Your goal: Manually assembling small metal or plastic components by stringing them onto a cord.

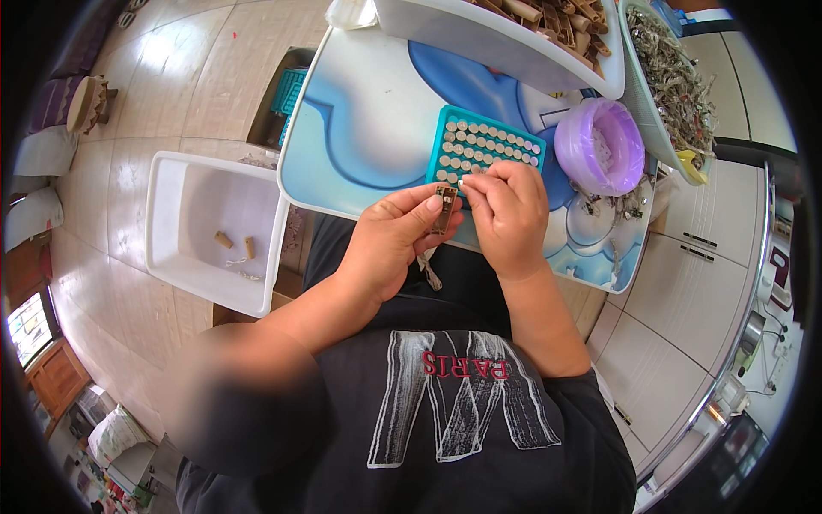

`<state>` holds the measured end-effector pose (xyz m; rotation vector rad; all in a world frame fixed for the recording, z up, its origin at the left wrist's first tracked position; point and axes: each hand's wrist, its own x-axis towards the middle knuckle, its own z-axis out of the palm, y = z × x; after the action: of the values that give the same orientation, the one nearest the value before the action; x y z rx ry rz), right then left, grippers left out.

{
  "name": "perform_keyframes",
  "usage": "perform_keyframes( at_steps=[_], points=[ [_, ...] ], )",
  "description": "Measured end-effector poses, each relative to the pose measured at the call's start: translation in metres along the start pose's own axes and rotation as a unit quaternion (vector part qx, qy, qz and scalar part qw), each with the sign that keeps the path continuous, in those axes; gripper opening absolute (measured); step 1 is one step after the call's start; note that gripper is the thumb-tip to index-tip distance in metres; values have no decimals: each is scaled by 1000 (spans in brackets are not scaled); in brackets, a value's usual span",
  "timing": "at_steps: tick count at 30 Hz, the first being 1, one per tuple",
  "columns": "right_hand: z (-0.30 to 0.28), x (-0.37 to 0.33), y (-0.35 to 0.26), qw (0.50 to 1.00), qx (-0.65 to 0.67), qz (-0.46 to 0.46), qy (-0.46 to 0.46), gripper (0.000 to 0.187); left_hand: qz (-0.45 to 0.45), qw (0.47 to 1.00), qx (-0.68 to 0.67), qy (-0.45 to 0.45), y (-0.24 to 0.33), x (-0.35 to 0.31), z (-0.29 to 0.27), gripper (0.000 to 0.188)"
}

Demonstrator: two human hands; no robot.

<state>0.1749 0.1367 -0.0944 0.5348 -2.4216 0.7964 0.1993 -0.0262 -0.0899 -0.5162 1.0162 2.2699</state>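
Observation:
My left hand (pixel 385 240) holds a small brown casing (pixel 444 211) upright between thumb and fingers; its open side shows small metal parts inside. Close beside it, my right hand (pixel 512 214) is closed in a pinch at the casing's upper end. A tiny pale, silvery piece (pixel 461 182) shows at those fingertips, too small to name surely. Just beyond both hands lies a teal tray (pixel 443 128) with rows of round silver discs that look like button cells. My hands hide its near edge in part.
A blue-and-white table (pixel 368 94) carries a white bin (pixel 514 47) of brown casings, a purple bowl (pixel 629 158) and loose wired parts (pixel 632 204). At right stands a basket (pixel 638 86) of tangled wired parts. Lower left, a white tub (pixel 163 231) holds a few casings.

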Motion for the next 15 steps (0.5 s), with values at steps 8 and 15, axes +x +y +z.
perform_keyframes(
  at_steps=[8,15],
  points=[
    [-5,-1,-17,997,73,18,-3,16,2,1000,-10,-13,-1,-1,-1,28],
    [-4,-5,-16,994,105,17,-21,17,1,1000,-15,3,-1,-1,1,26]
  ],
)
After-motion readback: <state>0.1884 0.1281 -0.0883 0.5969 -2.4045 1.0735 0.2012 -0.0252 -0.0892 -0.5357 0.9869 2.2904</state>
